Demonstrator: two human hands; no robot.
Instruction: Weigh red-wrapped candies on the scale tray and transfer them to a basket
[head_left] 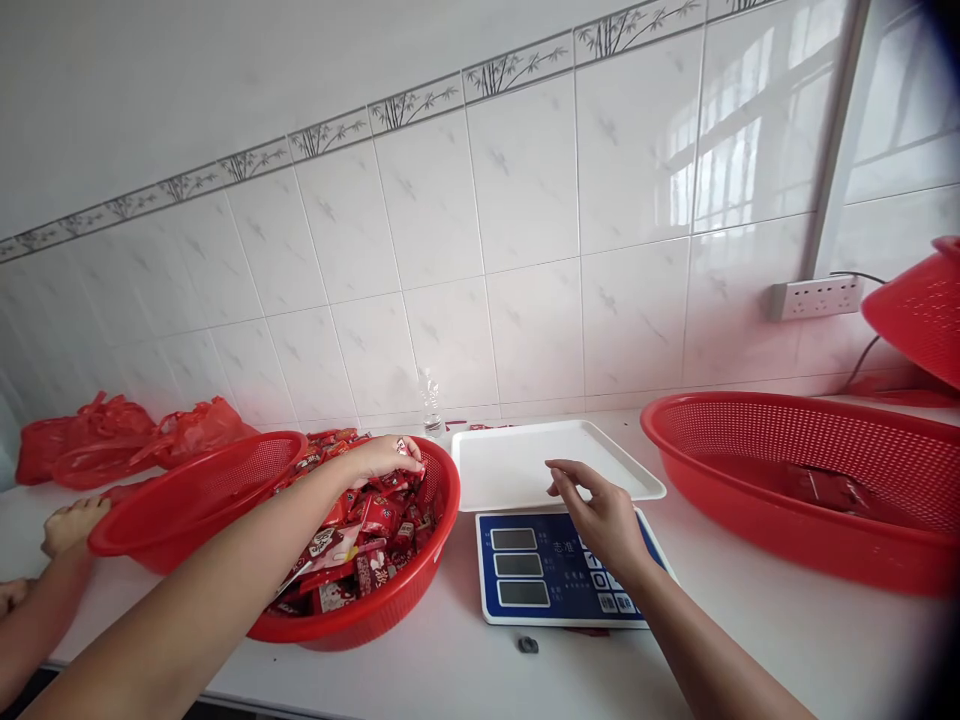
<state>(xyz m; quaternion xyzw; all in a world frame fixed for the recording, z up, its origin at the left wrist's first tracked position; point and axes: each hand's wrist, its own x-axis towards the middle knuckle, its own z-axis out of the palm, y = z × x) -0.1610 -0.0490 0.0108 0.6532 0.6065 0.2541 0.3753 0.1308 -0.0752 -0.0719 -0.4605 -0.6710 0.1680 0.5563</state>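
My left hand (386, 457) reaches into a red plastic basket (446, 500) heaped with small red snack packets (379, 515). Its fingers are closed on a small red-and-white snack packet (405, 446), partly covered by them. Over the blue keypad panel of a digital scale (559, 570) hangs my right hand (600, 510). Its fingers are curled with the tips close together near the front of the white weighing tray (525, 455), and nothing shows in them. The scale's three displays look blank.
Left of the full basket stands another red basket (202, 490), with a co-worker's hand (71, 525) beside it. Red plastic bags (112, 435) and a clear bottle (430, 405) lie towards the wall. At right, a large red basket (787, 540) holds a dark red packet (832, 490).
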